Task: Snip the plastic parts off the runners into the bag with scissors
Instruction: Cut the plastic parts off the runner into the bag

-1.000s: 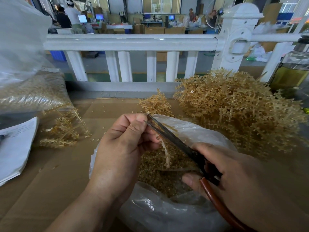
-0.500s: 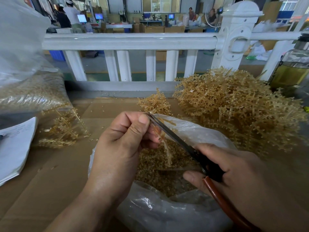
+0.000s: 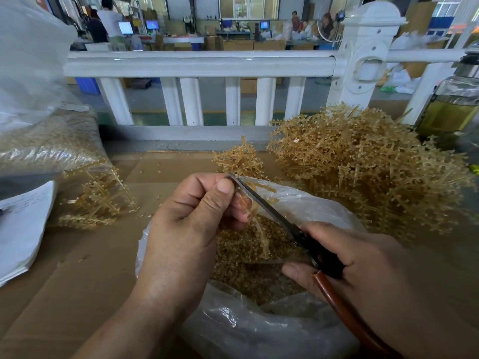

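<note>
My left hand [image 3: 189, 229] pinches a thin tan runner [image 3: 259, 229] between thumb and fingers, holding it over the open clear plastic bag [image 3: 259, 330]. The bag holds a heap of small tan snipped parts [image 3: 241, 252]. My right hand [image 3: 363, 278] grips the scissors [image 3: 272, 216] by their dark and reddish-brown handles. The blades point up and left, lying against the runner just beside my left thumb. The runner's lower end hangs down into the bag.
A big pile of tan runners [image 3: 363, 167] lies right of the bag, a smaller clump [image 3: 238, 159] behind it and another [image 3: 96, 200] at the left. Paper sheets [image 3: 20, 229], a filled bag [image 3: 44, 146], a glass bottle [image 3: 451, 104] and a white railing [image 3: 202, 63] surround the cardboard-covered table [image 3: 64, 281].
The scissor blades have slid a little up along the runner toward my left thumb. Both hands stay over the bag.
</note>
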